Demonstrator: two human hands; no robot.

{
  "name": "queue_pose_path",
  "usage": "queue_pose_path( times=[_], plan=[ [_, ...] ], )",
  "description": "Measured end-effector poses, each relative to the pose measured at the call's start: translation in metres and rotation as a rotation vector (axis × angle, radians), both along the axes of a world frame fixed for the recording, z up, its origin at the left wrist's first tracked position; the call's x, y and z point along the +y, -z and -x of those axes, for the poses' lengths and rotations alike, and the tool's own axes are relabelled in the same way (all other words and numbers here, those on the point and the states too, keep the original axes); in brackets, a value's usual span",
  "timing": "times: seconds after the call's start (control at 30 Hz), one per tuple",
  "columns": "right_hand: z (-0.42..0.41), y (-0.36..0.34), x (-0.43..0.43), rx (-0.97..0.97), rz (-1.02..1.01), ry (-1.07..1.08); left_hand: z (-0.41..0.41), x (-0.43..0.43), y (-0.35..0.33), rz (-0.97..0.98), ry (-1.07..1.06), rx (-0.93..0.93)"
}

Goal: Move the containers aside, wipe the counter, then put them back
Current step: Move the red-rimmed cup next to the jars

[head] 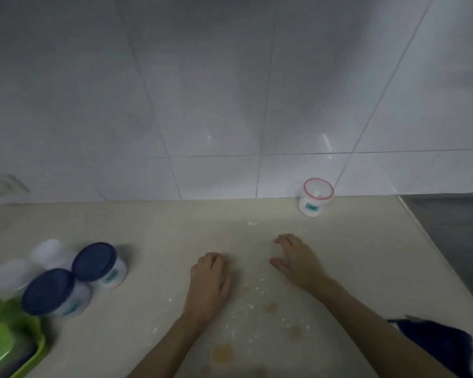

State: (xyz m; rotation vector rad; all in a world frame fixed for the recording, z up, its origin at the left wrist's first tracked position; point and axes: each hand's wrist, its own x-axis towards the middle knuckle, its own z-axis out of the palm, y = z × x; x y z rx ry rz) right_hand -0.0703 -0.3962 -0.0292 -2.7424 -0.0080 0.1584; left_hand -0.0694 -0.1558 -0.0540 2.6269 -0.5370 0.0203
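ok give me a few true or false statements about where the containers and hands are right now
1. The red-rimmed container stands against the tiled wall. True.
2. Both hands hold a cloth. False: the left hand and right hand are empty, over the counter.
3. Two blue-lidded containers sit at the left. True.
4. The counter is already spotless. False: white crumbs and brownish stains remain.

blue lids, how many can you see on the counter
2. One blue-lidded jar sits at the left beside the white-lidded ones; the other is nearer, by the green box. More may lie out of frame to the left.
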Motion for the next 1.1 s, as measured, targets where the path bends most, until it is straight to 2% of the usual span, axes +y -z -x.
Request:
queue_pose_path(
  times=[0.2, 0.37, 0.53, 0.77, 0.9, 1.1],
  plan=[
    [-0.037, 0.0, -0.102, -0.209, 0.138, 0.139, -0.04, -0.092, 0.021, -0.092, 0.131, 0.039],
    [-0.083, 0.006, -0.131, -0.405, 0.16, 0.133, -0.076, -0.133, 0.037, -0.232, 0.167, 0.042],
    [-0.126, 0.032, -0.135, -0.425, -0.009, 0.28, -0.098, -0.144, 0.051, -0.261, 0.135, 0.085],
    [-0.136, 0.043, -0.145, -0.46, -0.151, 0.333, -0.1, -0.142, 0.058, -0.269, 0.12, 0.099],
    [-0.124, 0.032, -0.135, -0.438, -0.153, 0.251, -0.109, -0.138, 0.047, -0.243, 0.154, 0.127],
    [-0.085, 0.005, -0.065, -0.336, -0.221, -0.003, -0.071, -0.085, 0.021, -0.116, 0.047, 0.144]
  ],
)
